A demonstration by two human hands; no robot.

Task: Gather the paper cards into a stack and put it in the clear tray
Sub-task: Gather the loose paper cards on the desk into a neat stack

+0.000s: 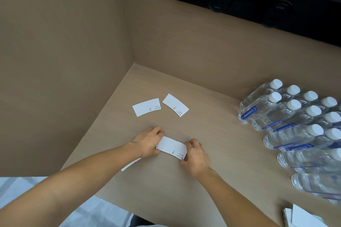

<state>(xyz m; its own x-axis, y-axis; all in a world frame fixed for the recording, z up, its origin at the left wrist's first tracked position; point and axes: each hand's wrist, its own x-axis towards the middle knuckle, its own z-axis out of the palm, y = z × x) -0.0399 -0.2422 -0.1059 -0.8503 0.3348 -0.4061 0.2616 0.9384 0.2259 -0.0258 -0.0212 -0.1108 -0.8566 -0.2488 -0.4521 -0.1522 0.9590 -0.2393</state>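
A small stack of white curved paper cards lies on the wooden table, pinched at both ends. My left hand grips its left end and my right hand grips its right end. Two more white cards lie loose farther back: one card to the left and a second card just right of it, tilted. Another white card peeks out under my left forearm. The clear tray holding the water bottles shows an edge at the right.
Several clear water bottles with white caps lie in rows at the right. A pile of white paper sits at the bottom right corner. Walls close the left and back; a black panel hangs on the back wall.
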